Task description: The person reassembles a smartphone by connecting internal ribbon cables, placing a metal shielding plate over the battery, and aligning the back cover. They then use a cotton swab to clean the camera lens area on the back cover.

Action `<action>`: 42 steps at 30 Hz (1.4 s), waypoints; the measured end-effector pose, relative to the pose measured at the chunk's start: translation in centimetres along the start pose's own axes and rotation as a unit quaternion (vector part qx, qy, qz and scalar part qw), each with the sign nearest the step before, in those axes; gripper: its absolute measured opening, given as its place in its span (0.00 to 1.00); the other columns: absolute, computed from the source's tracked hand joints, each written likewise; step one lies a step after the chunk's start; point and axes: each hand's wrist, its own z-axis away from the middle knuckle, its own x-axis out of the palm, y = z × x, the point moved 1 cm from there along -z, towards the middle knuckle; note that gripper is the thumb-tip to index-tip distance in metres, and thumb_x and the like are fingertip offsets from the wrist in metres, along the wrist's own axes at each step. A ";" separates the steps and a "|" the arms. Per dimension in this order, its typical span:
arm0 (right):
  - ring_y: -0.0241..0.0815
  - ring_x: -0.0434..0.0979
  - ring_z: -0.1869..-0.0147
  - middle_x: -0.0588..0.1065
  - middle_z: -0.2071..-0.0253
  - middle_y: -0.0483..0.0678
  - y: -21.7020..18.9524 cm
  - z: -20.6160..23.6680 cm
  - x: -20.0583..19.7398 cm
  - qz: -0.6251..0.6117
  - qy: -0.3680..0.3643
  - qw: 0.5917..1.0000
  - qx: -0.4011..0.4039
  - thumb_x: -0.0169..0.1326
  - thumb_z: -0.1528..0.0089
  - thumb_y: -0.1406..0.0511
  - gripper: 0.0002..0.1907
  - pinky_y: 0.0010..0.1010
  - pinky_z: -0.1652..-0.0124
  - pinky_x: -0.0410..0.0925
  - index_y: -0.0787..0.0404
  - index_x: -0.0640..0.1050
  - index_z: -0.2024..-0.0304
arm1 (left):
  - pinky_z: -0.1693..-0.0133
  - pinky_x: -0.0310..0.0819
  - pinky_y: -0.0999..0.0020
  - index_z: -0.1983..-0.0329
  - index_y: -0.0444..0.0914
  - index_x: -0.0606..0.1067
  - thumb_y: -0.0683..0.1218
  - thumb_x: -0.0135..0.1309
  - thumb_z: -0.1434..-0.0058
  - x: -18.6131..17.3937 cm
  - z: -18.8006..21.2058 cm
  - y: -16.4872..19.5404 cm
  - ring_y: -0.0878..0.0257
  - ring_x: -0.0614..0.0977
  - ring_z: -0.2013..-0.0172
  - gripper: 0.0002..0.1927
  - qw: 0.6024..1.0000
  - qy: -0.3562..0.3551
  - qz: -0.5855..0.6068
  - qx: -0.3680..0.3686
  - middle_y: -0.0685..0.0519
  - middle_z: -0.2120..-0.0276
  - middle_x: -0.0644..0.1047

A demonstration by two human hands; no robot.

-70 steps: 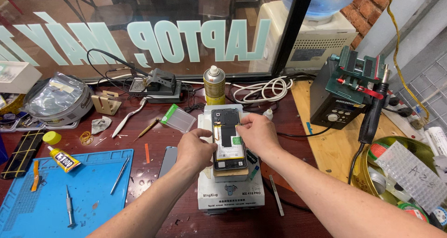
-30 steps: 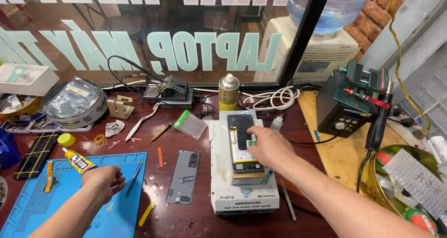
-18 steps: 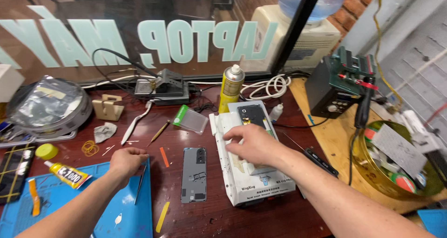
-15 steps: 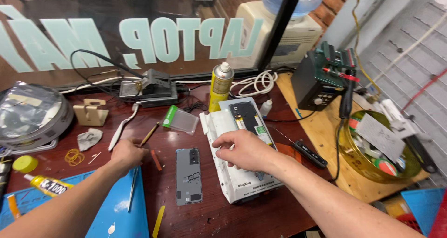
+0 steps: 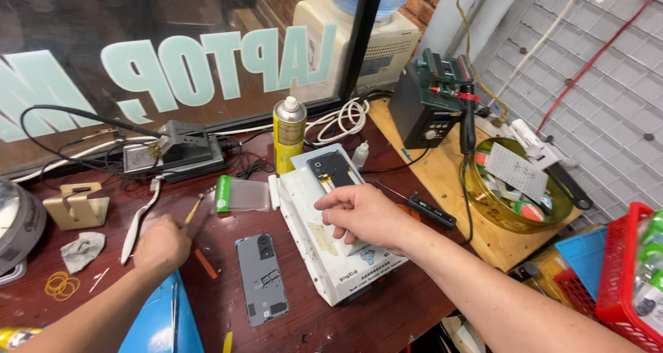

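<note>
Phone [image 5: 336,175] lies face-down, opened, on the white heating pad [image 5: 331,256] at counter centre, thin, stiff and fragile; best gripped by its long edges. Right hand [image 5: 362,215] presses flat on it, fingers loosely curled. Left hand [image 5: 162,246], at nine o'clock, closes around a small orange tool [image 5: 205,263].

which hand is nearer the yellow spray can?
Right. The right hand rests on the white machine just below the yellow spray can; the left hand is farther off, down-left.

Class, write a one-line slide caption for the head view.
Right hand presses a phone on a white heating plate; left hand reaches tools beside a grey back cover.
</note>
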 end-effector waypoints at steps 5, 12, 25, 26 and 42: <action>0.34 0.73 0.68 0.77 0.66 0.43 -1.5 -2.1 2.6 -0.141 0.019 0.988 0.064 0.56 0.37 0.60 0.25 0.28 0.69 0.70 0.54 0.69 0.37 | 0.57 0.79 0.57 0.57 0.36 0.79 0.52 0.59 0.39 -2.5 5.4 6.1 0.53 0.86 0.64 0.15 0.974 -0.091 0.172 0.117 0.44 0.65 0.84; 0.29 0.67 0.70 0.70 0.71 0.38 -2.2 -5.7 2.1 -0.255 -0.049 0.966 -0.003 0.57 0.35 0.60 0.08 0.26 0.68 0.67 0.57 0.76 0.58 | 0.68 0.76 0.61 0.59 0.33 0.78 0.45 0.57 0.38 -5.8 10.6 13.4 0.65 0.78 0.73 0.10 0.913 -0.139 0.329 0.200 0.53 0.73 0.79; 0.29 0.67 0.71 0.70 0.72 0.38 2.6 -3.4 -4.4 -0.287 0.016 0.958 -0.002 0.57 0.35 0.59 0.09 0.24 0.70 0.65 0.57 0.76 0.65 | 0.48 0.79 0.58 0.55 0.43 0.83 0.42 0.63 0.48 5.8 11.9 5.5 0.51 0.85 0.53 0.15 0.987 -0.152 0.035 0.025 0.46 0.58 0.84; 0.28 0.67 0.71 0.70 0.72 0.38 2.9 -3.2 -4.8 -0.292 0.014 0.956 -0.008 0.57 0.34 0.59 0.10 0.24 0.70 0.65 0.57 0.76 0.65 | 0.48 0.79 0.58 0.55 0.44 0.83 0.41 0.62 0.47 6.0 12.0 5.5 0.50 0.86 0.53 0.15 0.988 -0.151 0.032 0.008 0.45 0.58 0.84; 0.29 0.67 0.71 0.70 0.73 0.38 3.7 -3.0 -4.7 -0.316 -0.018 0.949 0.010 0.57 0.35 0.59 0.08 0.24 0.70 0.65 0.56 0.76 0.64 | 0.60 0.81 0.63 0.63 0.38 0.83 0.41 0.66 0.45 5.0 12.4 5.1 0.60 0.86 0.65 0.07 0.971 -0.161 0.130 -0.118 0.48 0.65 0.85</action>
